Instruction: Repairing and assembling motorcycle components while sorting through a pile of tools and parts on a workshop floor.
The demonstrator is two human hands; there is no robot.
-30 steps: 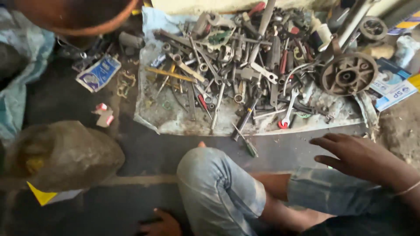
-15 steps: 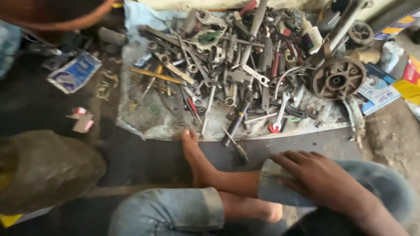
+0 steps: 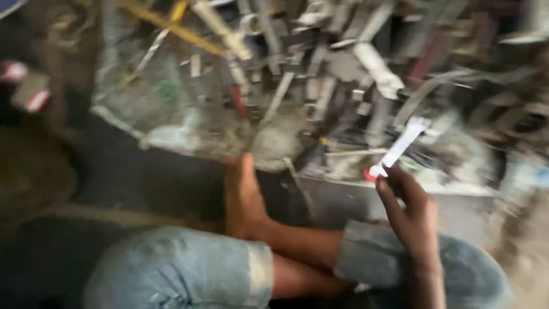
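Head cam, only view, w/ heavy motion blur. Right hand (image 3: 413, 214) sits low right, fingers curled up, fingertips (image 3: 389, 173) pinched on the lower end of a flat silver wrench (image 3: 400, 147). So the grip is closed on that wrench, which slants up and to the right from the hand. A small red bit shows just beside the fingertips at the wrench's lower end; can't tell what it is. Left hand isn't visible anywhere.

Landmark = the wrench. It lies at the near edge of a big heap of metal tools and scrap parts (image 3: 343, 74) that spreads above and to both sides of it, on a dirty grey sheet (image 3: 171, 123) whose bare part lies well left of the wrench. Up-left of the wrench, far across the heap, a long yellow bar (image 3: 171, 26) runs diagonally. Nearer, left of the wrench, a thin tool w/ a red grip (image 3: 239, 100) pokes out of the pile. Just above the wrench a pale thick rod (image 3: 377, 70) lies slanted. Most other pieces are too smeared to name.

Below-left of the wrench, the person's bare foot (image 3: 243, 194) has its toes touching the sheet's near edge. Further down-left a knee in faded denim (image 3: 183, 272); a second denim leg (image 3: 372, 260) is right under the hand. Far left of the wrench, at frame edge, a small red-and-white object (image 3: 26, 86) lies on dark floor (image 3: 143, 177).
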